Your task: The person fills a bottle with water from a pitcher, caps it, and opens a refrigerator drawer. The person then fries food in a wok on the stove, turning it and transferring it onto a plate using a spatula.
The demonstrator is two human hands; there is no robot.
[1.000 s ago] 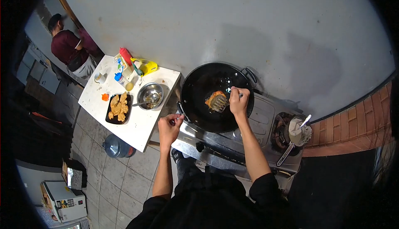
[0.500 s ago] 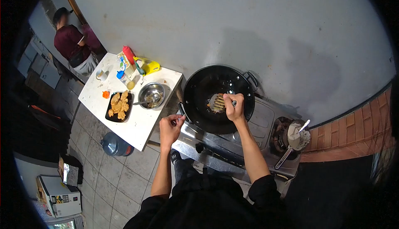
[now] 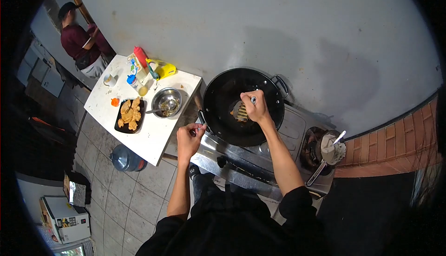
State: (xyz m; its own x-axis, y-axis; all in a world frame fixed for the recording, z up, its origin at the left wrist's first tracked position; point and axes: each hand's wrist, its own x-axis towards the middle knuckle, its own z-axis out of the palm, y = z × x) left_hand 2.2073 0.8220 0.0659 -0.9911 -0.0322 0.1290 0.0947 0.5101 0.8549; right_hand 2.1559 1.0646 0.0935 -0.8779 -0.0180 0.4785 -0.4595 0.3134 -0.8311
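A large black wok (image 3: 223, 130) sits on the stove. Inside it, my right hand (image 3: 257, 106) is closed around the handle of a slotted spatula (image 3: 241, 113), whose head presses on the wok's bottom beside some small brown bits. My left hand (image 3: 189, 140) is at the wok's left side, its fingertips pinched at the lower end of the black side handle (image 3: 201, 116). The opposite side handle (image 3: 281, 85) is free.
On the white table (image 3: 153, 137) at left are a black tray (image 3: 118, 125) of golden fried pieces, a steel bowl (image 3: 160, 97) with a spoon, bottles and a mug (image 3: 109, 80). A small pan (image 3: 328, 154) stands on the right burner. A person (image 3: 76, 42) stands far left.
My right hand and the spatula have shifted slightly up and left inside the wok. My left hand stays by the side handle. The person at far left has raised a forearm.
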